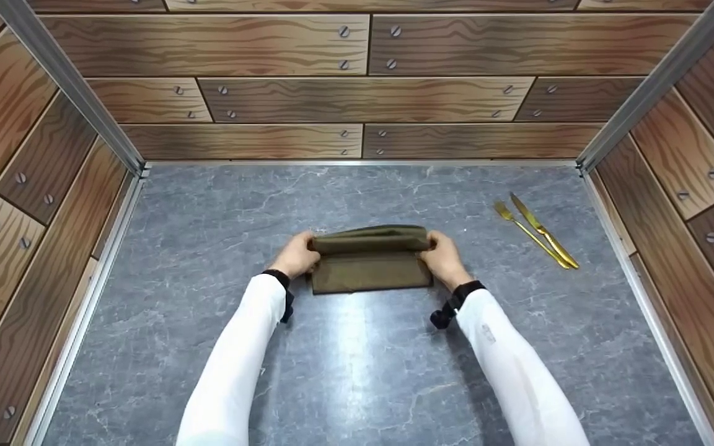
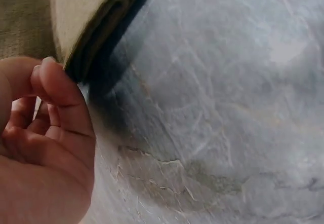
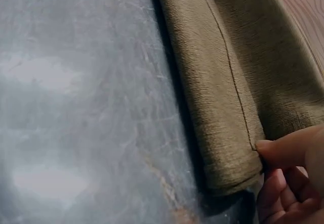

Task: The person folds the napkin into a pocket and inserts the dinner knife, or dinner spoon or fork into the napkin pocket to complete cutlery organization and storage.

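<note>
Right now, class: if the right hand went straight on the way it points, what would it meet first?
Probably the brown cloth, which the right hand pinches at one end; depth beyond is hard to judge.

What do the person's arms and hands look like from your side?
Both arms wear long white sleeves, the left sleeve looking plain and the right sleeve bearing a small grey mark. A black band circles each wrist, left band and right band. The left hand and right hand are gloveless.
</note>
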The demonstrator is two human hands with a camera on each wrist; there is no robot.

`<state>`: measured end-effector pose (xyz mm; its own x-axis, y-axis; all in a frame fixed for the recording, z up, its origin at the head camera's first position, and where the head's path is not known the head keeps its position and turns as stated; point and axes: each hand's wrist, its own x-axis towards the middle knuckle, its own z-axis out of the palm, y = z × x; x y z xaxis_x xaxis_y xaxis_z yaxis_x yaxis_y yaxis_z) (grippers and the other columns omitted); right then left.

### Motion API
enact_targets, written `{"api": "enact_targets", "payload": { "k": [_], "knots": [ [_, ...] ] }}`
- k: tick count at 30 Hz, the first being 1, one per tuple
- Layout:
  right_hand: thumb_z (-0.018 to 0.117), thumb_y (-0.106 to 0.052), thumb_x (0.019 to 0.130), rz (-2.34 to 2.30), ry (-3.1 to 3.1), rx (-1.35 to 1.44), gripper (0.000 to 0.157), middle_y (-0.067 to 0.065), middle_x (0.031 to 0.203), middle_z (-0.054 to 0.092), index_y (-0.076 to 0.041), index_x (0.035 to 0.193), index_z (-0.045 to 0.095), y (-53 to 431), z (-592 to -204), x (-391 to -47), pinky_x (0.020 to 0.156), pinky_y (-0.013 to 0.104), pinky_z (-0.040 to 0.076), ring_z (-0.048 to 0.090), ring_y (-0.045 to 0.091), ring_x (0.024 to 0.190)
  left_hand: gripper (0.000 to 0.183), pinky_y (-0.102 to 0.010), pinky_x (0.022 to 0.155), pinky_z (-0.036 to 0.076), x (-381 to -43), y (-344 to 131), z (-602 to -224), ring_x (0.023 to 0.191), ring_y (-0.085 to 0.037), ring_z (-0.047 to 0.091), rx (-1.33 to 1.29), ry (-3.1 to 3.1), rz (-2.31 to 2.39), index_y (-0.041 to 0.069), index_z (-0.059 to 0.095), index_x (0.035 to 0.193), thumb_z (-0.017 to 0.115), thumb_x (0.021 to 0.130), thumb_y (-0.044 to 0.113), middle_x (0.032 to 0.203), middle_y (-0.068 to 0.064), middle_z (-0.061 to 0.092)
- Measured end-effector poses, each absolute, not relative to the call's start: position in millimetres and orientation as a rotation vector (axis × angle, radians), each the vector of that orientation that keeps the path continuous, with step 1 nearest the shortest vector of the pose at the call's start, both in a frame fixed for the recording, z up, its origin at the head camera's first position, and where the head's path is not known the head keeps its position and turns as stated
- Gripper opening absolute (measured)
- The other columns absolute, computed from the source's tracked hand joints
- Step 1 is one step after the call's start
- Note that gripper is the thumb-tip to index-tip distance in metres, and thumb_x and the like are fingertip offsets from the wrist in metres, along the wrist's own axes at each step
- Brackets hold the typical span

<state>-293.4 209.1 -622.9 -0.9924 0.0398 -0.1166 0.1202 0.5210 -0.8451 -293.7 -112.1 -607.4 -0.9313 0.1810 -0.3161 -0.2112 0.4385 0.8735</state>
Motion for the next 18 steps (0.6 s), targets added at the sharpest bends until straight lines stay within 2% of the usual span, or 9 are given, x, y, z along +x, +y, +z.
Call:
{"api": "enact_targets", "payload": {
  "k": [5, 11, 14, 18],
  "knots": [
    [0.062, 0.006, 0.079, -1.455, 2.738, 0.123, 0.012, 0.011, 0.092, 0.061, -0.001, 0.088, 0.057, 215, -623, -288, 0.076, 0.028, 0.042, 0.054, 0.023, 0.088, 0.023, -0.032, 0.059, 0.057, -289, -113, -606, 0.066, -0.018, 0.062, 0.066, 2.374, 1.457, 0.003, 0.055, 0.105, 0.054, 0.083, -0.002, 0.081, -0.007, 0.059],
    [0.065, -0.002, 0.079, -1.371, 2.831, 0.031, 0.012, 0.012, 0.098, 0.061, -0.004, 0.090, 0.059, 220, -622, -277, 0.083, 0.035, 0.045, 0.055, 0.026, 0.092, 0.022, -0.029, 0.061, 0.054, -283, -120, -601, 0.071, -0.019, 0.062, 0.226, 2.397, 1.387, 0.008, 0.055, 0.102, 0.057, 0.082, 0.000, 0.089, -0.008, 0.061],
    [0.068, -0.009, 0.079, -1.308, 2.880, -0.008, 0.022, 0.013, 0.104, 0.062, -0.004, 0.099, 0.059, 221, -623, -270, 0.090, 0.040, 0.047, 0.058, 0.028, 0.098, 0.021, -0.026, 0.070, 0.048, -280, -125, -601, 0.082, -0.017, 0.058, 0.322, 2.450, 1.316, 0.010, 0.056, 0.099, 0.059, 0.080, 0.001, 0.097, -0.006, 0.059],
    [0.072, -0.015, 0.079, -1.300, 2.907, -0.074, 0.050, 0.013, 0.119, 0.062, -0.011, 0.126, 0.053, 221, -623, -260, 0.096, 0.044, 0.048, 0.061, 0.029, 0.107, 0.021, -0.028, 0.082, 0.041, -278, -127, -604, 0.094, -0.018, 0.051, 0.430, 2.519, 1.233, 0.011, 0.056, 0.095, 0.063, 0.077, 0.002, 0.104, -0.006, 0.055]
  ]
}}
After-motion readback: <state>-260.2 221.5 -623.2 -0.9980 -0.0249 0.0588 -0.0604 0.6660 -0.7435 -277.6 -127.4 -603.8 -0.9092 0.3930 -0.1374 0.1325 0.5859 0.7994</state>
